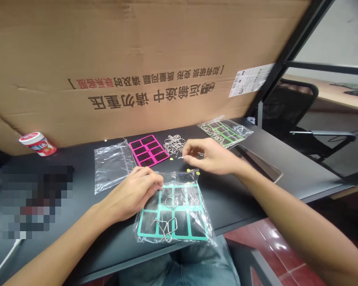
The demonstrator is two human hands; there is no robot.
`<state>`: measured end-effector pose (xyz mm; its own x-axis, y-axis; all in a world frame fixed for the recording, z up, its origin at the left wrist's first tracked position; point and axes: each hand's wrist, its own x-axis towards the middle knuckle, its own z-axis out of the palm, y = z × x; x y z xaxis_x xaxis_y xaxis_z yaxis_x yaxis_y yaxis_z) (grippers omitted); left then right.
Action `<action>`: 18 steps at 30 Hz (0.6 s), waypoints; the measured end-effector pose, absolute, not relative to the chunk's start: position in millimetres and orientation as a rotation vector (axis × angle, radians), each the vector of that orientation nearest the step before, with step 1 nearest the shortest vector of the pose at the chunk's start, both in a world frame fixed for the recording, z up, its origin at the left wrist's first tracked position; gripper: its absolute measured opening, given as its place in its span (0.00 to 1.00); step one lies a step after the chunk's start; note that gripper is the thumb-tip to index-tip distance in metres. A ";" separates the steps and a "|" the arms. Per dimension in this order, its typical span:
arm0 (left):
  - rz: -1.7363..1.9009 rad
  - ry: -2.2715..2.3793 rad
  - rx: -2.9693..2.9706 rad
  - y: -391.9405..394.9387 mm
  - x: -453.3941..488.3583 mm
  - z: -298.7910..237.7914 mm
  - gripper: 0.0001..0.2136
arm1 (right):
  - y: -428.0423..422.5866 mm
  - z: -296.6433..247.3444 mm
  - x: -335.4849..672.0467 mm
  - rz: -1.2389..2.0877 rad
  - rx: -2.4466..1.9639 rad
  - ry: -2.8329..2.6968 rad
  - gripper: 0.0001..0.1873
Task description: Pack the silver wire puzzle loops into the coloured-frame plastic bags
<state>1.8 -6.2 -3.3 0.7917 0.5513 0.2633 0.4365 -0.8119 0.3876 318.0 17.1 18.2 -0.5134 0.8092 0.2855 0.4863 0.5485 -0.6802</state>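
My left hand (134,194) rests with curled fingers at the top edge of a clear plastic bag (170,178), which holds a teal grid card (173,232). Whether those fingers grip anything, I cannot tell. Wire metal puzzle pieces (166,225) and a small ring (169,202) lie on the card inside the bag. My right hand (210,155) pinches a thin wire piece (181,157) just beside a heap of silver wire rings (174,144).
On the dark desk (226,198) lie a magenta grid card (147,149), an empty-looking plastic bag (110,167), a bagged green card (225,132) and small yellow dots (188,170). A large cardboard sheet (122,67) stands behind, with a gum bottle (37,143) at its foot.
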 end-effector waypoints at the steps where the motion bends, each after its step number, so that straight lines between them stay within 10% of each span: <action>1: 0.530 0.761 2.674 -6.2 1.8 -3.3 0.09 | 14.5 19.3 313.4 0.775 -0.968 -2.278 0.08; 18: 0.516 0.803 2.660 -4.5 -1.7 -8.2 0.09 | 41.2 17.0 381.4 0.770 -1.679 -2.453 0.12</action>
<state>-1.7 -4.5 -8.2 0.7774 0.5785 0.2470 0.4651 -0.7930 0.3934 381.4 41.2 17.0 -0.4000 0.8904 -0.2174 0.8548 0.2769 -0.4388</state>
